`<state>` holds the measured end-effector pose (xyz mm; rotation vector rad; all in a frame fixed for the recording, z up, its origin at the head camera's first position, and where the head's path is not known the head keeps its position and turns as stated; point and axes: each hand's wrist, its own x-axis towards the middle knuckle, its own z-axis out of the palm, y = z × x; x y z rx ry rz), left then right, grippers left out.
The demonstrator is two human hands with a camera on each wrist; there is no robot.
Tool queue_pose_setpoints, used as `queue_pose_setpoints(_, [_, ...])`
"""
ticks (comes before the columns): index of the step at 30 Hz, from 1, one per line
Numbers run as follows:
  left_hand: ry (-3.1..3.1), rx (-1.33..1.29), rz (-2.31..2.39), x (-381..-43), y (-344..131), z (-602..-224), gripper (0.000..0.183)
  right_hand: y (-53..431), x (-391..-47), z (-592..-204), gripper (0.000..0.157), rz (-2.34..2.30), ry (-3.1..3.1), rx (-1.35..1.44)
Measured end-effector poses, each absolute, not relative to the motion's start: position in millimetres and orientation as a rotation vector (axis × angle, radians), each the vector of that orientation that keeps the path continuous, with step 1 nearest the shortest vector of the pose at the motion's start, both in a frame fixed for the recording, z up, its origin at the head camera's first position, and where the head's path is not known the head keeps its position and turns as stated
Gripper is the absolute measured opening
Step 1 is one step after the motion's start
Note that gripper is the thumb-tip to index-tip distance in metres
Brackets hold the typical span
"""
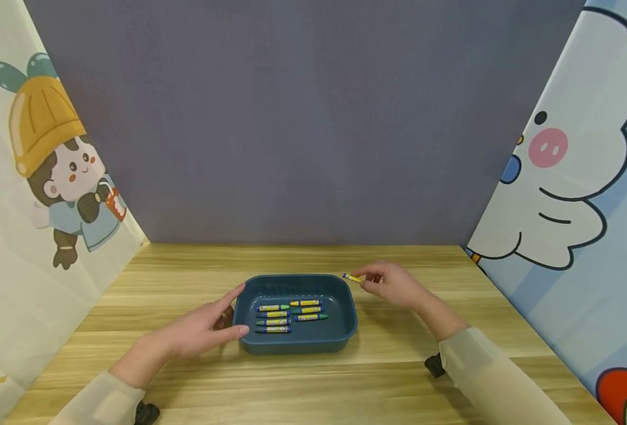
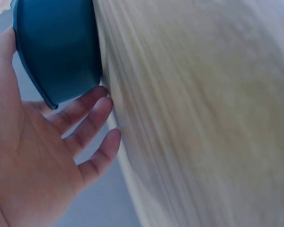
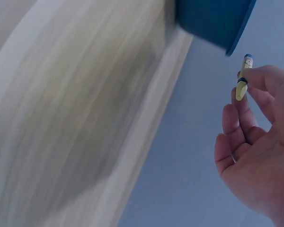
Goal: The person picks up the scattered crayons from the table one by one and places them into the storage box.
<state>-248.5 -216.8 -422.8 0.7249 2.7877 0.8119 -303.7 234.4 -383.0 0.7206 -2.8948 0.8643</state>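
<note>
A dark teal plastic box [image 1: 297,348] stands on the wooden table. My left hand [image 1: 199,327] holds its left end, the thumb lying on the rim and the other fingers along the outside wall. In the left wrist view those fingers are loosely bent beside the box wall [image 2: 57,52]. Several crayons [image 1: 274,315] in yellow and blue wrappers lie in the box in two columns; most have green tips. Just off the box's back right corner, my right hand [image 1: 393,287] pinches a yellow crayon [image 3: 247,62] between thumb and fingers, above the table.
The wooden table [image 1: 186,389] runs back to a grey upright panel [image 1: 303,130]. Cartoon-printed walls flank it, a capped figure [image 1: 71,159] on the left and a white character [image 1: 574,118] on the right. A black strap piece [image 1: 434,366] shows under the right sleeve.
</note>
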Motion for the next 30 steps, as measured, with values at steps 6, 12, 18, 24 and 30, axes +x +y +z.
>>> queue_pose_setpoints(6, [2.781, 0.726, 0.821, -248, -217, -423, 0.094, 216, -295, -378, 0.025, 0.866, -2.855, 0.798])
queue_pose_setpoints(12, [2.768, 0.733, 0.829, -247, -216, -420, 0.094, 197, -290, -377, 0.024, 0.842, -2.798, 0.883])
queue_pose_setpoints(18, [2.767, 0.721, 0.825, -246, -216, -420, 0.093, 179, -286, -382, 0.023, 0.713, -2.742, 1.007])
queue_pose_setpoints(24, [2.771, 0.708, 0.813, -246, -216, -420, 0.093, 168, -282, -390, 0.025, 0.605, -2.744, 1.101])
queue_pose_setpoints(30, [2.765, 0.704, 0.819, -245, -216, -419, 0.093, 162, -282, -397, 0.024, 0.569, -2.749, 1.165])
